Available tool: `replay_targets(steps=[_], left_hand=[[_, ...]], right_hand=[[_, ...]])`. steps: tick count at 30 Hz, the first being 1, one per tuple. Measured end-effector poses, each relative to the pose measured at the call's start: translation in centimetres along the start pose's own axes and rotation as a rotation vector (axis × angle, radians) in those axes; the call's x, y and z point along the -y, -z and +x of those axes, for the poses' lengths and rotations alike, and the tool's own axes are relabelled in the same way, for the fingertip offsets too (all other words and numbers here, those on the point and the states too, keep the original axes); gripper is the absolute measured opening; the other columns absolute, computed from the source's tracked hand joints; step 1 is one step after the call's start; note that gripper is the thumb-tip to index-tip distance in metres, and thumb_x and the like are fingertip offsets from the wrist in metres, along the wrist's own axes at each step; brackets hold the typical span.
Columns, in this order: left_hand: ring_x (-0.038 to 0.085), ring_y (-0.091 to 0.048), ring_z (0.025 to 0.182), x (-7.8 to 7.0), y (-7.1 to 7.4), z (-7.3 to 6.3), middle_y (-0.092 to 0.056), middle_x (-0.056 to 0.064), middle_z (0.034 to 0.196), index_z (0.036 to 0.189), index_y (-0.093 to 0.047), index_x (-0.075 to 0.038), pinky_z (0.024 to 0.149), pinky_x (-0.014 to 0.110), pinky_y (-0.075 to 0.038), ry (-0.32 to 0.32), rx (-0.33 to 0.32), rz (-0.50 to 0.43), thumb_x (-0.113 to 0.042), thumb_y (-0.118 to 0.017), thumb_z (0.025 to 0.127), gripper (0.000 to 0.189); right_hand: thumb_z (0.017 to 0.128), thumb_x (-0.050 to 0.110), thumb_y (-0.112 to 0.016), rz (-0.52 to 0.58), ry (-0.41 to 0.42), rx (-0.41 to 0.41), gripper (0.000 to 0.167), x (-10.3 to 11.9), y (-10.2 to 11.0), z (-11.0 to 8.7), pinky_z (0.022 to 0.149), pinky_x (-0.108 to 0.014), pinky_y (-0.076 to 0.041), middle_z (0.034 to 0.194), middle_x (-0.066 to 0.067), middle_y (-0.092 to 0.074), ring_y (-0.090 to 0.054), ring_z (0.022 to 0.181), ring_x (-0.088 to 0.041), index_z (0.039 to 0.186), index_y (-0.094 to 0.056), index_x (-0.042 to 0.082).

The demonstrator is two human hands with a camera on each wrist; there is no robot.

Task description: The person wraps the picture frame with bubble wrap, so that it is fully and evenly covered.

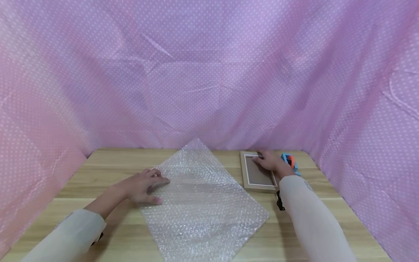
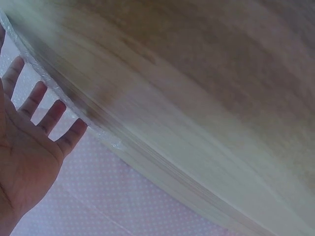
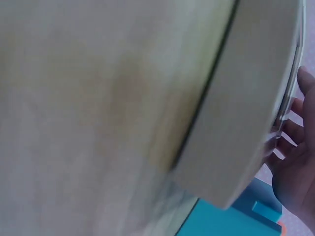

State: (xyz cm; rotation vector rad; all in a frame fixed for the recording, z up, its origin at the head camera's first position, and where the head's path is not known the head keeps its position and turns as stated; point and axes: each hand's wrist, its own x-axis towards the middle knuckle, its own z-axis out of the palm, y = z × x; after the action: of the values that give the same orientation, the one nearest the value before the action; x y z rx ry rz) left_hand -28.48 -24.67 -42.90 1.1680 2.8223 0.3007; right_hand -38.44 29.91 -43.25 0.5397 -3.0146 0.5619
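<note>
Left grip (image 1: 144, 186) released, fingers spread at the left part of the bubble wrap (image 1: 203, 203). Right grip (image 1: 271, 161) on the far right of the picture frame (image 1: 258, 174); can't tell if grasping or just resting. Frame lies flat on the tabletop (image 1: 114, 163), right of the wrap, just beside its edge. Risks: weak one-edge hold, frame tips or slips if lifted; dragged left, it could rumple the light wrap; careless wrist could knock the blue dispenser (image 1: 284, 156) at right.
</note>
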Motion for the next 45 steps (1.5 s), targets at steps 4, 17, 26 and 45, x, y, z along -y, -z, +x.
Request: replay_targets(steps=[4, 17, 26, 45], left_hand=[[0.03, -0.049, 0.118, 0.2, 0.1, 0.3, -0.052, 0.01, 0.136, 0.146, -0.058, -0.021, 0.086, 0.052, -0.048, -0.009, -0.008, 0.002, -0.069, -0.068, 0.086, 0.078], [0.032, -0.048, 0.122, 0.1, 0.0, -0.1, -0.052, 0.01, 0.137, 0.146, -0.057, -0.022, 0.09, 0.058, -0.046, 0.013, -0.006, -0.004, -0.071, -0.067, 0.085, 0.079], [0.027, -0.047, 0.119, 0.0, -0.3, -0.3, -0.051, 0.006, 0.137, 0.147, -0.056, -0.024, 0.09, 0.059, -0.045, 0.013, -0.014, -0.005, -0.072, -0.065, 0.086, 0.079], [0.032, -0.047, 0.124, -0.3, -0.1, -0.5, -0.049, 0.006, 0.138, 0.149, -0.054, -0.024, 0.096, 0.068, -0.042, 0.033, 0.0, -0.033, -0.073, -0.064, 0.086, 0.08]], right_hand=[[0.106, 0.025, -0.056, 0.062, -0.015, 0.017, 0.053, -0.1, 0.4, 0.4, 0.111, -0.062, -0.036, 0.139, -0.033, -0.055, -0.05, 0.129, -0.049, 0.145, -0.047, -0.01], [0.102, 0.018, -0.063, 0.129, -0.059, -0.038, 0.038, -0.7, -0.5, 1.0, 0.104, -0.058, -0.044, 0.12, -0.027, -0.067, -0.06, 0.114, -0.043, 0.129, -0.063, -0.009], [0.101, 0.012, -0.062, 0.16, -0.058, -0.093, 0.033, -0.8, -0.8, 1.2, 0.104, -0.059, -0.043, 0.122, -0.029, -0.066, -0.059, 0.117, -0.046, 0.124, -0.065, -0.012], [0.098, 0.011, -0.068, 0.112, 0.057, -0.119, 0.026, 1.6, 4.6, 0.6, 0.095, -0.055, -0.048, 0.113, -0.024, -0.07, -0.063, 0.105, -0.04, 0.117, -0.069, -0.008]])
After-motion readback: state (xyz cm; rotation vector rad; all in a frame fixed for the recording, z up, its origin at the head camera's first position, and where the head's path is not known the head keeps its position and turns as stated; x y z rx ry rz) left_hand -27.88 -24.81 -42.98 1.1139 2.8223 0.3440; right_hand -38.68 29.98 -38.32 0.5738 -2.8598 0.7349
